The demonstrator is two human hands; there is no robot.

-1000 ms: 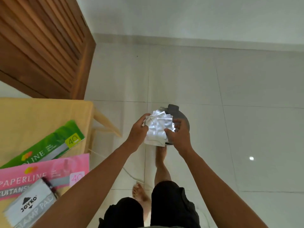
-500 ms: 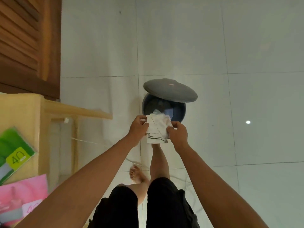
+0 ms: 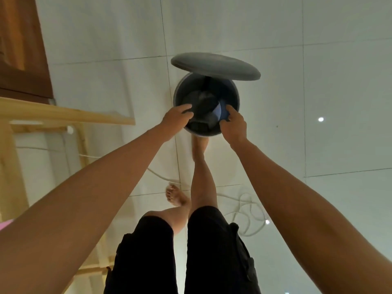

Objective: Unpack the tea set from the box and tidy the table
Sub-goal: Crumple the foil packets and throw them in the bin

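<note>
A round grey pedal bin [image 3: 235, 96] stands on the white tiled floor, its lid [image 3: 214, 66] raised. My left hand [image 3: 176, 117] and my right hand [image 3: 234, 126] hover over the near side of its opening, fingers spread, with nothing in them. Dim grey and bluish scraps [image 3: 203, 102] lie inside the bin; I cannot tell which of them is the white wrapping paper. My right foot [image 3: 199, 145] rests at the bin's base.
The pale wooden table's edge and frame [image 3: 63, 116] run along the left. A brown slatted door [image 3: 21, 49] stands at the upper left. A white cable [image 3: 244, 209] loops on the floor by my legs.
The bundle of white paper held in both hands over the bin is gone from my hands. Both hands have dropped lower, to the bin's opening, and the view tilted further down.
</note>
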